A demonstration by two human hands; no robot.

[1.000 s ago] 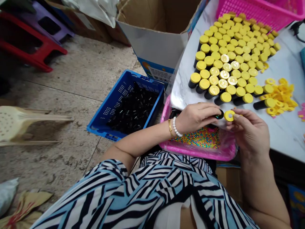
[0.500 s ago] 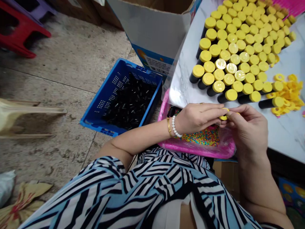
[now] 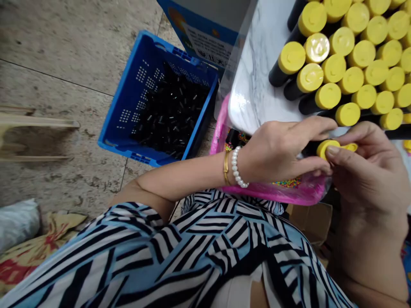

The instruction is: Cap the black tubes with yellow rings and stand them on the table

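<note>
My left hand (image 3: 272,149) is wrapped around a small black tube (image 3: 310,148), lying on its side over a pink tray (image 3: 250,190). A yellow cap (image 3: 323,149) covers the tube's right end. My right hand (image 3: 379,175) has its thumb pressed on that cap, and a small yellow tab (image 3: 350,146) sticks out between thumb and fingers. Whether the tab belongs to the cap or is a separate piece, I cannot tell. Beneath my hands, small multicoloured beads (image 3: 289,182) partly show in the plastic-lined tray.
Many yellow-capped black tubes (image 3: 334,68) stand in rows on the white marbled table (image 3: 253,85). Left of the tray, a blue crate (image 3: 107,128) on the floor holds loose black tubes (image 3: 173,115). Behind it stands a large cardboard box (image 3: 212,30).
The view has come nearer the table, and both hands appear larger and farther right. More of the tube's yellow cap now shows, with the yellow tab beside it.
</note>
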